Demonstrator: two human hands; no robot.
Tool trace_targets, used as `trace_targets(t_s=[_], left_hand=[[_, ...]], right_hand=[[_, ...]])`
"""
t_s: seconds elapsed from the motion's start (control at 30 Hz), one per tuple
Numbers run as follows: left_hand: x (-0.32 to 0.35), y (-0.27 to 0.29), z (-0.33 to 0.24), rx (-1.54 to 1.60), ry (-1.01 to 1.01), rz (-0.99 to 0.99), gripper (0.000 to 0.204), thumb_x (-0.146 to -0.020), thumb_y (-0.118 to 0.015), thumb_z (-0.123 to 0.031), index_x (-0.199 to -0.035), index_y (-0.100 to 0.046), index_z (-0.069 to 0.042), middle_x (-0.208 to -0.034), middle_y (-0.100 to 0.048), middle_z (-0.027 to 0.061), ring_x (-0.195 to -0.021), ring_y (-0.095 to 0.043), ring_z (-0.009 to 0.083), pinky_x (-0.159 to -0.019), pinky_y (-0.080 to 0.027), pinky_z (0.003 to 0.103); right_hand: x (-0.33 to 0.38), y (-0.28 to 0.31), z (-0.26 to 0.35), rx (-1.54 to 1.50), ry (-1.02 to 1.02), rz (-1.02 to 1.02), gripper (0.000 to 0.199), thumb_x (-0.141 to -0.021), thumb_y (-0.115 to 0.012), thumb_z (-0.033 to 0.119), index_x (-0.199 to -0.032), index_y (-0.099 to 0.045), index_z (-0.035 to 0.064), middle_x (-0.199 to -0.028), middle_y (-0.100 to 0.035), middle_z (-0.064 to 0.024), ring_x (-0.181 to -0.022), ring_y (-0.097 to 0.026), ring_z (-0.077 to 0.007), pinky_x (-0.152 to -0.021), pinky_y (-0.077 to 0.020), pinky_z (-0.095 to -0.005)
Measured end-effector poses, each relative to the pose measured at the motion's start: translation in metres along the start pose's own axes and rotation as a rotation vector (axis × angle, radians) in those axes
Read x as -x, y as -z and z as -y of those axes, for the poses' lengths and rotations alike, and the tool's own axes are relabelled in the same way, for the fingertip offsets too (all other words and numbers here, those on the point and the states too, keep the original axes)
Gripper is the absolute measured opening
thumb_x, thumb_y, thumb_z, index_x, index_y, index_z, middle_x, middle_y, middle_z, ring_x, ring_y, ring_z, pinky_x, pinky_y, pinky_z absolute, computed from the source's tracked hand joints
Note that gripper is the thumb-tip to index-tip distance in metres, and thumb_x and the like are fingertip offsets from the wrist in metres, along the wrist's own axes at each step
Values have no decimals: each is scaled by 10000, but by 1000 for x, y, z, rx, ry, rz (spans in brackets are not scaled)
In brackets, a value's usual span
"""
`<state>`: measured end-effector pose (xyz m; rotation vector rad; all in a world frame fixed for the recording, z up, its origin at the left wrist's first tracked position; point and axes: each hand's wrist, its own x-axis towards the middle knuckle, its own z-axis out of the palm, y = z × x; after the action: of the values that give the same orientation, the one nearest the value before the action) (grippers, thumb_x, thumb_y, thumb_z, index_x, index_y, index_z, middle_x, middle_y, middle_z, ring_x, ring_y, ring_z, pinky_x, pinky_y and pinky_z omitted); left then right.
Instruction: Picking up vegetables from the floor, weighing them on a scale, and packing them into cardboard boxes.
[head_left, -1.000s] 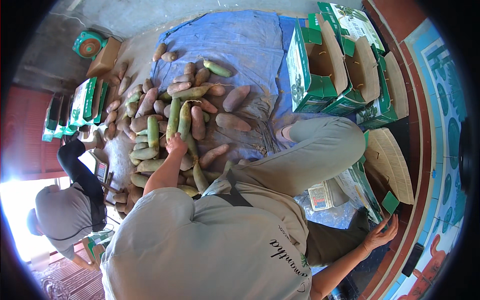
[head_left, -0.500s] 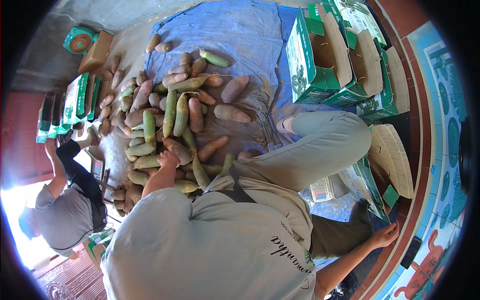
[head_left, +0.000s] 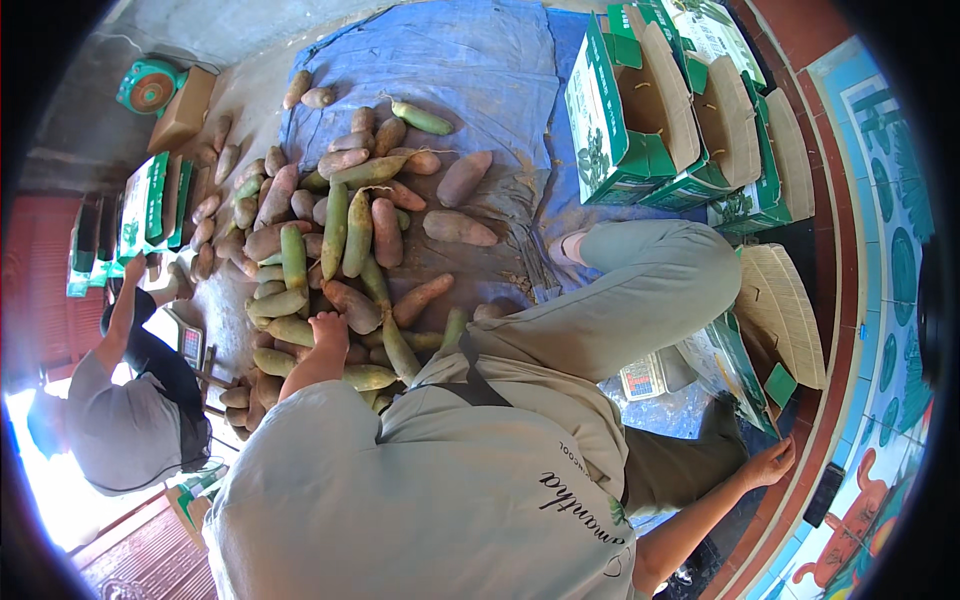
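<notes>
Long green and reddish radishes (head_left: 388,232) lie in a loose heap ahead and to the left. My left hand (head_left: 328,330) is at the near side of the heap, fingers curled down against the end of a reddish radish (head_left: 352,307); its fingertips are partly hidden. On the far right, my right hand (head_left: 768,464) reaches out to the lower corner of an open green-and-white cardboard box (head_left: 735,355). Its fingers are bent at that corner and seem to pinch the edge.
Several open boxes (head_left: 625,120) stand at the upper right on a blue tarp (head_left: 480,60). A scale (head_left: 640,380) sits beside my leg. A co-worker (head_left: 140,425) bends by more boxes (head_left: 150,205) at the left. A phone (head_left: 822,495) lies on the tiled ledge.
My left hand has slid slightly down and left along the reddish radish's end. My right hand's fingers have closed in at the box corner. The co-worker's arm has shifted upward.
</notes>
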<state>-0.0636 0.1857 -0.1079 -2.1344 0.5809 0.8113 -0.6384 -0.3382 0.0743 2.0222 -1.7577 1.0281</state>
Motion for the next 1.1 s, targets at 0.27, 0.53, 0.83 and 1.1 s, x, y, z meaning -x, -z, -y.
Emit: trace_targets(t_s=[0.27,0.53,0.83,1.1], left_hand=[[-14,31,-4,190,-72,-169,324,-829,-573,-187,-1144,-531,-125,-1187,-562,79,-1072,-564,260,-874,-455,414],[-10,154,-44,408,-143,-318,501,-768,-696,-353,-1119,-469,-76,-1157,-551,110,-1083,-553,282,-881,-472,375],[-3,215,-48,755,-221,-650,576,-743,-712,-317,-1163,-438,-35,-1142,-552,176,-1052,-546,351,-879,-454,418],[26,296,-67,1935,-360,-503,574,-771,-723,-269,-1172,-443,32,-1055,-553,138,-889,-598,213,-638,-535,323]], right_hand=[[-2,-4,12,-30,8,15,245,-928,-518,225,-985,-640,21,-978,-645,-123,-902,-617,-276,-783,-486,-358],[-5,-5,29,-111,12,-4,213,-926,-527,188,-991,-630,13,-970,-641,-129,-896,-615,-276,-778,-487,-364],[-15,0,93,-278,220,91,198,-922,-515,159,-1019,-604,11,-998,-608,-144,-924,-575,-295,-823,-453,-383],[-15,-6,135,-231,568,457,269,-792,-633,114,-1045,-582,38,-953,-590,-156,-901,-546,-339,-809,-436,-417]])
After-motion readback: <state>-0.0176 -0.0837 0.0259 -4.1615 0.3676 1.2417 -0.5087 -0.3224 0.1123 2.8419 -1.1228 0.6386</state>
